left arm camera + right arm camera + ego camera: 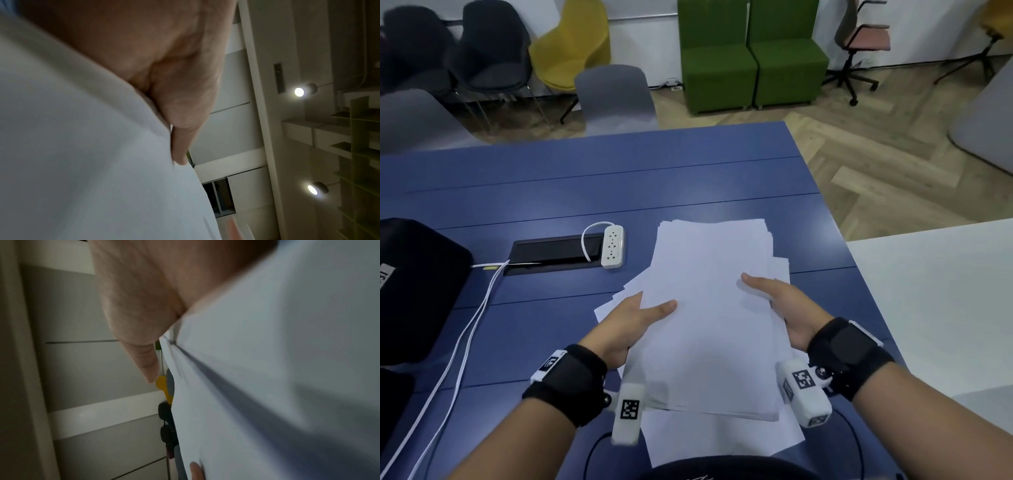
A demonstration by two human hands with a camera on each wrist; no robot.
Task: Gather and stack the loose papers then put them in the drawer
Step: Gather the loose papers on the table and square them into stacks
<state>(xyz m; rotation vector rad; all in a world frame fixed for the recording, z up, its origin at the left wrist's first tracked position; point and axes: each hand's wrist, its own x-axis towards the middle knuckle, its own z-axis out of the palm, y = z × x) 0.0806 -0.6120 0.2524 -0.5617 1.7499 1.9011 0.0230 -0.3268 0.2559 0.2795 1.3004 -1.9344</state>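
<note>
Both hands are gripping a stack of white papers (714, 308) above a blue table (585, 192).

Chairs and two green armchairs (751, 54) are standing on the wood floor beyond the table, where a white power strip (613, 246) is lying beside a black cable hatch (554, 251). The left hand (631, 323) and right hand (784, 308) are clamping the stack's long edges, thumbs on top, while more sheets seem to be lying loose underneath. Fingers beneath are hidden, both wrist views are blurring, and no drawer is showing.

Head above; wrists close beside papers (714, 308)
</note>
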